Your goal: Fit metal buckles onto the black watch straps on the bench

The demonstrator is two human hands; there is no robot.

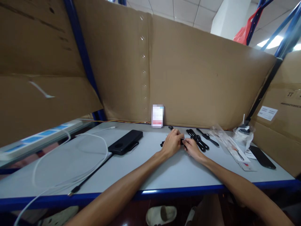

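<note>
**A:** Well, what have you got there?

**B:** A small black strap, mid-table, right where my hands meet. My left hand is curled down over it with the fingers closed, and one dark end pokes out at that hand's 9 o'clock. My right hand pinches the other end between thumb and fingertips, drawn almost together.

**A:** How will it handle?

**B:** Light, I'd judge, and bendy rather than stiff, maybe a little slick. It's best taken near the ends with the fingertips. Held mid-length, it would likely flop.

**A:** And around it?

**B:** Spare straps lie just at 3 o'clock of my right hand, with clear bags beyond and a phone well out at 4. A power bank sits at 9, and a white cable loops past it. At 12 a card leans against the cardboard.
</note>
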